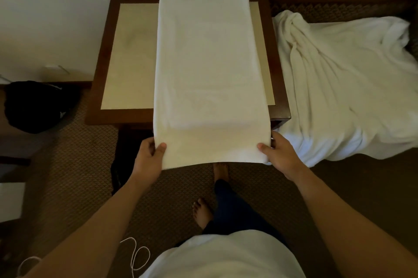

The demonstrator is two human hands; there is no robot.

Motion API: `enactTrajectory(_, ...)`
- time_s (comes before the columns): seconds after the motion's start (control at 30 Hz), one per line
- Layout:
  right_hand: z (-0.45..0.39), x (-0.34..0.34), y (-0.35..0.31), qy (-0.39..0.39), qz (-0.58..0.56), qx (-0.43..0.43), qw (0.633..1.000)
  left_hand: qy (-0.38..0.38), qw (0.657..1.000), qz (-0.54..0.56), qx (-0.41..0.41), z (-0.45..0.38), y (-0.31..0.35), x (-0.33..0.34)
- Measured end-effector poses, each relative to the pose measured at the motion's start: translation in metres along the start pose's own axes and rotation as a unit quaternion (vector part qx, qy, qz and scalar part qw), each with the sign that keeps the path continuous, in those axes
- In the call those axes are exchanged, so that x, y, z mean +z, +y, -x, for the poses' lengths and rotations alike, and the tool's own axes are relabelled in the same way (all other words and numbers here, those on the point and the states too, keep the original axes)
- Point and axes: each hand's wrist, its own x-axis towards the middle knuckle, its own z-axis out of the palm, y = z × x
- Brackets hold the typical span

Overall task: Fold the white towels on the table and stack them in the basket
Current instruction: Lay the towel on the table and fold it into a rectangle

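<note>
Far left, a dark bag [38, 106] sits on the carpet [74, 164] by the wall, well apart from the work; a white cord [135, 255] loops on the floor near the bottom edge. Next, the table [106, 69], dark wood frame with a pale inset top. Left hand [148, 155] pinches the near left corner of the towel [210, 69], thumb on top, fingers curled under the cloth. The towel lies lengthwise down the table, already folded into a long band, far end at the wall side, near end hanging off the front edge and held up in the air between the two hands. Bare feet and dark trousers show below the lifted edge. Right hand [280, 155] mirrors the left: thumb on top of the near right corner, fingers wrapped beneath, a firm pinch. Right of the table, touching its side, a heap [339, 78] of unfolded white towels sprawls over a dark woven surface; whether that is the basket I cannot tell. Handling judgement: towel is soft, limp, fairly thick terry, light for its bulk, not slippery; it sags wherever unsupported and layers may slide apart if lifted by one point. Best hold is the two corners of the free end together, all layers pinched at once, then carried forward to lay the end over the far part for the next fold. Fold step seems midway; nothing stacked yet as far as can be seen
</note>
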Motion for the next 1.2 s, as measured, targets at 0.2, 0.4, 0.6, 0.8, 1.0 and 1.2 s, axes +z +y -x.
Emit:
enactTrajectory(0.2, 0.032, -0.009, -0.016, 0.017, -0.070, -0.013, 0.997, -0.010, 0.999, -0.022, 0.042, 0.029, 0.016, -0.021)
enactTrajectory(0.4, 0.041, -0.022, -0.054, -0.024, -0.178, 0.031, 0.983, -0.037, 0.999, 0.022, -0.014, 0.023, 0.047, -0.043)
enactTrajectory(0.6, 0.044, -0.047, -0.096, -0.120, -0.241, 0.025, 0.963, -0.147, 0.978, 0.142, -0.043, 0.011, 0.087, -0.074)
enactTrajectory(0.8, 0.010, -0.044, -0.144, -0.025, -0.079, -0.055, 0.995, -0.145, 0.986, 0.085, 0.002, -0.030, 0.132, -0.083)
enactTrajectory(1.0, -0.085, -0.040, -0.205, 0.105, -0.031, -0.085, 0.990, -0.006, 0.998, -0.021, 0.064, -0.121, 0.194, -0.064)
enactTrajectory(1.2, -0.196, -0.020, -0.215, 0.095, 0.131, -0.016, 0.987, 0.007, 0.993, -0.112, 0.044, -0.198, 0.228, -0.015)
